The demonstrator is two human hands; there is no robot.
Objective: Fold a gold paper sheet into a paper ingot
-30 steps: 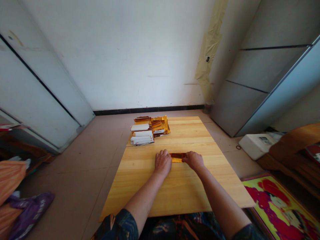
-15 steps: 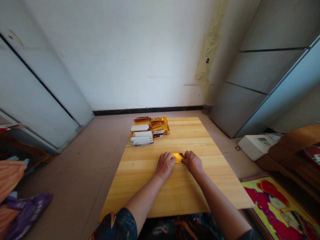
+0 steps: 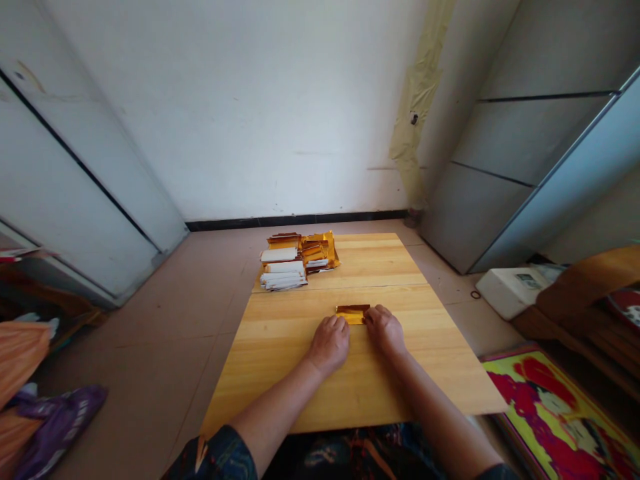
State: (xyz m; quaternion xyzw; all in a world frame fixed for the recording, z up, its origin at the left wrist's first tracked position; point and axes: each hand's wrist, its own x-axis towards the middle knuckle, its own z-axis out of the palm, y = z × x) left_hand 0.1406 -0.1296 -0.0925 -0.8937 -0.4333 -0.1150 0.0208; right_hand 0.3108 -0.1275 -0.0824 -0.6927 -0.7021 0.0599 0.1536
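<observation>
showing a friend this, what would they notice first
A shiny gold foil strip lies on the wooden table, the left hand and right hand at its near edge. Beyond, at the far end, sits a heap of gold and white packets. A bright red-and-yellow rug lies at lower right.

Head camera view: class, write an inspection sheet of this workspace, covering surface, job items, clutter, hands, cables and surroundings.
Surface: light wooden tabletop, in two parts with a seam across.
Job items: folded gold foil strip; stack of white and gold foil packets farther back.
Clutter: purple bag and orange cloth at left.
Hands: right hand touches the strip's end; left hand lies beside it.
Cables: nothing seen.
Surroundings: white wall, grey cabinet, tiled floor, patterned rug.
</observation>
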